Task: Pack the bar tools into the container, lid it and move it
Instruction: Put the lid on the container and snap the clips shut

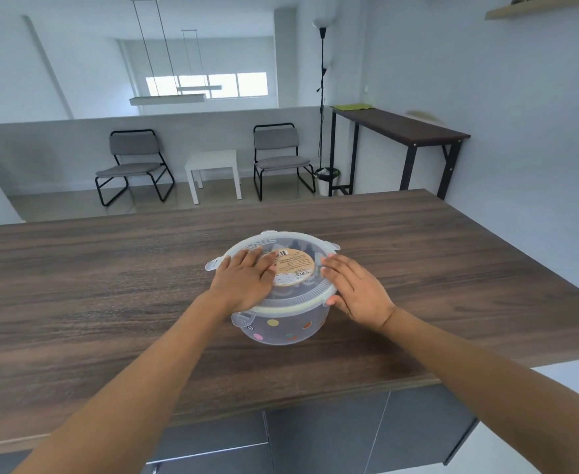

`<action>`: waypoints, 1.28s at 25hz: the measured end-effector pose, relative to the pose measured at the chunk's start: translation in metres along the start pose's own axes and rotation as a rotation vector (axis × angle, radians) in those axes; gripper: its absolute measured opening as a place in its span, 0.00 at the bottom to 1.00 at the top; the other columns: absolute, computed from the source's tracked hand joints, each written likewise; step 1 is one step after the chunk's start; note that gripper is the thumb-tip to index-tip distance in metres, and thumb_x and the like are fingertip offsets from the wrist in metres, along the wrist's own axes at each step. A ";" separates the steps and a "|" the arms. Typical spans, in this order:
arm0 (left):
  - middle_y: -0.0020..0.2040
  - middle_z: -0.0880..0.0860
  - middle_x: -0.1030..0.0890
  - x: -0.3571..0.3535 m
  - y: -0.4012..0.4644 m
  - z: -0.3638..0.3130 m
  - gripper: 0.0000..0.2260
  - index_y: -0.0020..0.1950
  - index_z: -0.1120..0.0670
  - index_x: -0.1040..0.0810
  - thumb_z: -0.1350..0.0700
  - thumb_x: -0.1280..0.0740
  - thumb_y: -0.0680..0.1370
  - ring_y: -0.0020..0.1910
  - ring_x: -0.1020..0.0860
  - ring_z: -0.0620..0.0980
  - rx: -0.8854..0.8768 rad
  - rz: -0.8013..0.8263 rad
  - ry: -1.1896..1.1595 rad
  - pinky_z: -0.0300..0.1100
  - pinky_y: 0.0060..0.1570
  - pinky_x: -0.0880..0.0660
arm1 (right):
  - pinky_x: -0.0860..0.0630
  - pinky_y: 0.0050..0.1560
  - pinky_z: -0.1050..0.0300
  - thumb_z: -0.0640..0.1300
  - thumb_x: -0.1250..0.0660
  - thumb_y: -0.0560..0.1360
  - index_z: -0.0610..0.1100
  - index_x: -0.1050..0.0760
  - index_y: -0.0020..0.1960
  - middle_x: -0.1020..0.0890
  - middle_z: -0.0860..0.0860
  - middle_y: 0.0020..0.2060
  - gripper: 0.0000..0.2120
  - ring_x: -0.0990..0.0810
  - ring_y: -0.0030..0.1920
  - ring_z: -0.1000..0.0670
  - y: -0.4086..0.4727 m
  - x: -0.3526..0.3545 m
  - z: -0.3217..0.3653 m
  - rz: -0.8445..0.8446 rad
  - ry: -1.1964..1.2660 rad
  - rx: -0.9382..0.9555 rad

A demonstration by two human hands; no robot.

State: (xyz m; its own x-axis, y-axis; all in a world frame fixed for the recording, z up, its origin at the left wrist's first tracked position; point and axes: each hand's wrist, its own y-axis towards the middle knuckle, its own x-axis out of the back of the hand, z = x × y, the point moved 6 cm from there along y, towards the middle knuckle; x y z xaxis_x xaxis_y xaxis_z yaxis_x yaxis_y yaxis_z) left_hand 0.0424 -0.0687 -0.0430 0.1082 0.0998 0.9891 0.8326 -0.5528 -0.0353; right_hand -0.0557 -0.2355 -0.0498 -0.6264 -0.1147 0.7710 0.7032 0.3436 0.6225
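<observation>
**Both palms on the lid, tub mid-worktop**

The left hand (pixel 247 282) lay flat and spread on the lid (pixel 295 261), fingers fanned over its near left part and touching the round paper label (pixel 293 268). The right hand (pixel 353 289) lay open on the lid's right rim, fingers on top and thumb pressed against the rim's edge; neither hand gripped anything. The lid was clear, ribbed plastic with clip tabs sticking out at its sides, seated on the tub (pixel 281 328), a round translucent bowl printed with coloured dots. What lay inside showed only as dim shapes through the plastic.

The tub stood near the middle of the worktop (pixel 110 302), a dark wood-grain slab, well apart from the left edge and nearer the far edge than the near one. Bare wood ran all around it. The right edge angled away towards the far right corner, with pale floor beyond.
</observation>
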 end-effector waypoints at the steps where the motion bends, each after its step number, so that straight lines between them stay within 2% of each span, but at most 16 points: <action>1: 0.80 0.48 0.51 0.000 0.000 0.001 0.23 0.77 0.43 0.51 0.46 0.57 0.81 0.78 0.54 0.50 0.002 -0.004 -0.001 0.52 0.75 0.58 | 0.21 0.53 0.39 0.57 0.58 0.80 0.29 0.21 0.54 0.18 0.34 0.54 0.37 0.19 0.56 0.35 0.000 -0.001 0.001 -0.002 0.007 0.001; 4: 0.79 0.48 0.50 -0.001 0.001 0.002 0.23 0.77 0.43 0.51 0.46 0.57 0.81 0.78 0.54 0.50 0.003 -0.012 -0.002 0.52 0.75 0.58 | 0.27 0.63 0.40 0.60 0.55 0.79 0.31 0.26 0.62 0.23 0.36 0.62 0.36 0.25 0.65 0.38 -0.005 -0.004 -0.001 0.036 0.115 -0.048; 7: 0.79 0.47 0.50 -0.003 0.001 0.003 0.23 0.77 0.42 0.51 0.46 0.57 0.81 0.78 0.54 0.50 0.003 -0.016 0.004 0.52 0.75 0.59 | 0.39 0.74 0.49 0.68 0.46 0.72 0.41 0.46 0.76 0.39 0.44 0.75 0.42 0.41 0.75 0.49 -0.015 -0.012 -0.020 0.175 0.400 -0.291; 9: 0.79 0.47 0.50 -0.003 0.002 0.004 0.23 0.77 0.42 0.51 0.46 0.57 0.81 0.78 0.53 0.50 0.000 -0.020 0.008 0.52 0.75 0.58 | 0.44 0.74 0.54 0.72 0.39 0.66 0.50 0.56 0.77 0.47 0.52 0.77 0.50 0.48 0.74 0.57 -0.019 -0.015 -0.030 0.276 0.568 -0.466; 12: 0.79 0.47 0.50 -0.003 0.003 0.004 0.23 0.77 0.43 0.51 0.45 0.57 0.81 0.78 0.53 0.50 -0.006 -0.022 0.012 0.52 0.75 0.58 | 0.50 0.69 0.60 0.73 0.31 0.57 0.56 0.61 0.76 0.52 0.58 0.77 0.59 0.52 0.71 0.62 -0.013 -0.013 -0.043 0.435 0.681 -0.596; 16: 0.79 0.48 0.50 -0.003 0.002 0.003 0.23 0.77 0.43 0.51 0.46 0.57 0.81 0.78 0.53 0.50 -0.007 -0.026 0.016 0.52 0.75 0.58 | 0.52 0.68 0.61 0.68 0.25 0.53 0.54 0.58 0.77 0.51 0.57 0.77 0.64 0.52 0.76 0.56 -0.002 -0.014 -0.046 0.668 0.825 -0.632; 18: 0.79 0.47 0.50 -0.003 0.002 0.003 0.23 0.77 0.42 0.51 0.46 0.57 0.81 0.78 0.53 0.49 -0.007 -0.027 0.015 0.52 0.75 0.58 | 0.52 0.71 0.60 0.64 0.23 0.54 0.52 0.56 0.77 0.51 0.57 0.77 0.62 0.51 0.76 0.54 -0.001 -0.015 -0.044 0.688 0.923 -0.664; 22: 0.79 0.47 0.50 -0.003 0.002 0.002 0.23 0.77 0.43 0.50 0.46 0.57 0.81 0.78 0.53 0.50 -0.005 -0.034 0.009 0.52 0.75 0.57 | 0.49 0.74 0.59 0.49 0.21 0.62 0.46 0.48 0.77 0.43 0.52 0.77 0.52 0.44 0.75 0.53 0.001 -0.017 -0.045 0.596 1.157 -0.759; 24: 0.79 0.47 0.49 -0.003 0.002 0.002 0.23 0.77 0.43 0.49 0.46 0.57 0.81 0.78 0.52 0.50 0.000 -0.042 0.003 0.52 0.75 0.57 | 0.43 0.75 0.53 0.46 0.22 0.63 0.45 0.41 0.75 0.36 0.51 0.74 0.46 0.37 0.73 0.54 0.002 -0.018 -0.044 0.505 1.226 -0.793; 26: 0.79 0.47 0.48 -0.002 0.003 0.001 0.23 0.77 0.43 0.49 0.46 0.56 0.81 0.78 0.52 0.50 0.002 -0.054 -0.002 0.52 0.75 0.56 | 0.38 0.74 0.53 0.43 0.23 0.65 0.45 0.36 0.73 0.32 0.51 0.72 0.40 0.33 0.71 0.54 0.001 -0.019 -0.042 0.407 1.286 -0.826; 28: 0.79 0.47 0.48 -0.002 0.004 0.001 0.23 0.77 0.43 0.48 0.46 0.56 0.81 0.78 0.51 0.50 0.003 -0.060 -0.007 0.52 0.76 0.56 | 0.36 0.72 0.55 0.45 0.23 0.65 0.48 0.34 0.71 0.31 0.55 0.71 0.37 0.33 0.71 0.54 0.001 -0.018 -0.038 0.382 1.305 -0.836; 30: 0.79 0.47 0.47 -0.003 0.004 0.001 0.23 0.77 0.43 0.48 0.47 0.56 0.81 0.78 0.51 0.50 0.001 -0.068 -0.016 0.52 0.76 0.55 | 0.38 0.71 0.59 0.54 0.25 0.66 0.55 0.33 0.70 0.31 0.62 0.69 0.34 0.36 0.73 0.55 0.005 -0.014 -0.034 0.429 1.195 -0.790; 32: 0.79 0.48 0.46 -0.002 0.003 0.003 0.23 0.77 0.43 0.47 0.47 0.56 0.81 0.77 0.50 0.49 0.000 -0.075 -0.020 0.52 0.76 0.54 | 0.46 0.73 0.55 0.62 0.34 0.71 0.54 0.43 0.75 0.41 0.58 0.75 0.37 0.46 0.76 0.55 0.008 -0.011 -0.030 0.457 0.915 -0.741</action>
State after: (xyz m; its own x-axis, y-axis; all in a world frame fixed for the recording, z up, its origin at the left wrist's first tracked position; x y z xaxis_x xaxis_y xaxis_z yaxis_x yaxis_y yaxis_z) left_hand 0.0468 -0.0682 -0.0455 0.0561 0.1575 0.9859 0.8386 -0.5433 0.0391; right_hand -0.0327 -0.2595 -0.0493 -0.0238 -0.8273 0.5613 0.9985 -0.0475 -0.0276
